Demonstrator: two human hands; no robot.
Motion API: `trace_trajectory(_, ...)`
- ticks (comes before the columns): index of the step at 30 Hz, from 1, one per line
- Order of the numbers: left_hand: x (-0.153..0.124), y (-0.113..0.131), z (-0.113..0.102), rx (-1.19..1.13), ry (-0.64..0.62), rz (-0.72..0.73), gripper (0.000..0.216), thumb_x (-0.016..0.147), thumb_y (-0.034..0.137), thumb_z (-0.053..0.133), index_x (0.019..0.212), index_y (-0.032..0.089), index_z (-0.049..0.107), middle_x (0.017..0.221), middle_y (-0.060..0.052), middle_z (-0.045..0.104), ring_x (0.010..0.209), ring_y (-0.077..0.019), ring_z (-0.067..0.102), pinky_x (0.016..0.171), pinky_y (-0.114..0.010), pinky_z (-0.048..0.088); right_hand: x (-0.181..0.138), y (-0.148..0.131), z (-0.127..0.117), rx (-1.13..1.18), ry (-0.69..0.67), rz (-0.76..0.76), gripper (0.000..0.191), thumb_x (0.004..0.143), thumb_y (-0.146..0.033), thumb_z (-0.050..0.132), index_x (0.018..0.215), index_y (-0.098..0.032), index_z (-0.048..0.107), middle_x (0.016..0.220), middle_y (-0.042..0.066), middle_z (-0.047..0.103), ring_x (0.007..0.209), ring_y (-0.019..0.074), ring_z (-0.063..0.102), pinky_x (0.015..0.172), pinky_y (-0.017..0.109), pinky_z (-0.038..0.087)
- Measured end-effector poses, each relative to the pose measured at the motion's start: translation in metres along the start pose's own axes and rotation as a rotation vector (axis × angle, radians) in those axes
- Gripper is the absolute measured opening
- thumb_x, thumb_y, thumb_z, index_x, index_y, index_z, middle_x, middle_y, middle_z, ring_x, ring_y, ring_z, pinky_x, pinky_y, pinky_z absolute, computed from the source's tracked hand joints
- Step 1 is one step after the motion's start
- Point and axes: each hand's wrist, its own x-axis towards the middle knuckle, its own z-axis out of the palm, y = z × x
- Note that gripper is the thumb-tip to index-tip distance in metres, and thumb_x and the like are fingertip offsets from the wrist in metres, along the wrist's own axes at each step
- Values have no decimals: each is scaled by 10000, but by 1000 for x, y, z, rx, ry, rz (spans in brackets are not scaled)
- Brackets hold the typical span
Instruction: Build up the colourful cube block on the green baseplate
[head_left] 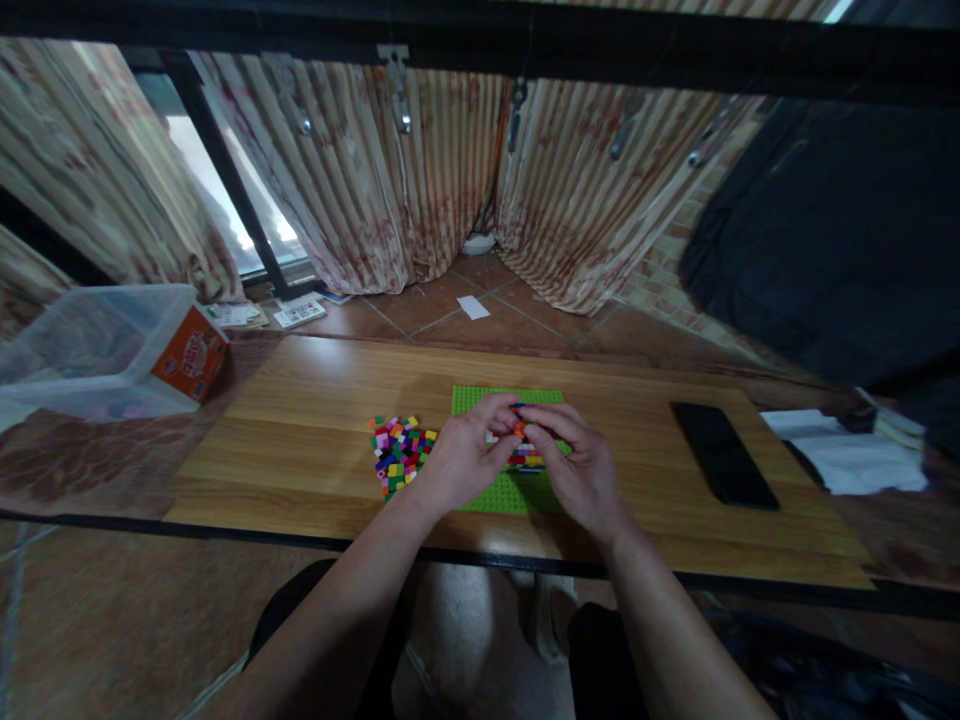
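A green studded baseplate (pixel 480 400) lies on the wooden table (pixel 315 440), with a small row of coloured bricks (pixel 525 460) built on it. My left hand (pixel 465 455) and my right hand (pixel 574 460) meet over the plate, fingers curled. Between their fingertips sits a small orange brick (pixel 518 430), pinched from both sides. A heap of loose coloured bricks (pixel 401 452) lies just left of the plate, beside my left hand.
A black phone (pixel 724 452) lies on the table's right side. White papers (pixel 847 450) sit past the right edge. A clear plastic box (pixel 97 350) with an orange carton (pixel 191 352) stands at the far left. Curtains hang behind the table.
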Motion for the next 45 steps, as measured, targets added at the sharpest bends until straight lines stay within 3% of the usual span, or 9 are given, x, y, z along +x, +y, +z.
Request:
trace_trajectory(5,1,0,5,-273,-5,-86,491,815,164,617,1286,194,479,909,-26,720,857,-142,686,837,-293,536,-1,1,0,28,-34,19,182,886,-324,589,988,-307,740,1023,28,707,1067,206,613,939,373,466)
trace_trajectory(9,3,1,7,-337,28,-144,489,794,175,642,1263,186,501,884,-27,731,846,-154,692,821,-300,540,-1,4,-5,67,-17,46,149,866,-328,619,941,-285,741,955,25,707,931,192,642,841,340,496)
trace_trajectory(18,8,-11,-4,-177,199,-170,264,800,204,629,1061,161,634,865,-37,731,762,-144,665,729,-264,518,-2,30,-35,4,112,244,149,779,-364,691,835,-235,740,863,29,709,815,189,641,763,339,494)
trace_trajectory(22,9,-17,-7,-168,241,-211,227,786,197,621,1008,160,652,834,-29,716,729,-138,649,700,-253,506,-3,37,-31,-41,35,221,161,765,-390,692,781,-240,748,884,38,687,846,196,628,745,333,491)
trace_trajectory(30,8,-18,-5,-80,209,-217,193,790,183,616,973,165,671,847,-40,720,757,-155,657,696,-263,507,2,38,-19,-31,29,239,115,726,-345,711,744,-238,748,847,34,675,795,181,617,681,302,468)
trace_trajectory(39,7,-18,-6,-111,194,-216,174,779,159,611,944,166,668,828,-33,714,776,-153,661,720,-263,513,5,35,-10,357,144,567,216,517,-338,835,657,-219,721,638,-9,676,569,132,554,592,289,452)
trace_trajectory(45,8,-20,-6,-127,189,-214,175,782,164,611,947,156,668,833,-43,716,770,-153,660,719,-263,513,4,33,-7,503,189,639,257,458,-314,862,643,-214,712,632,-8,671,563,130,564,549,270,460)
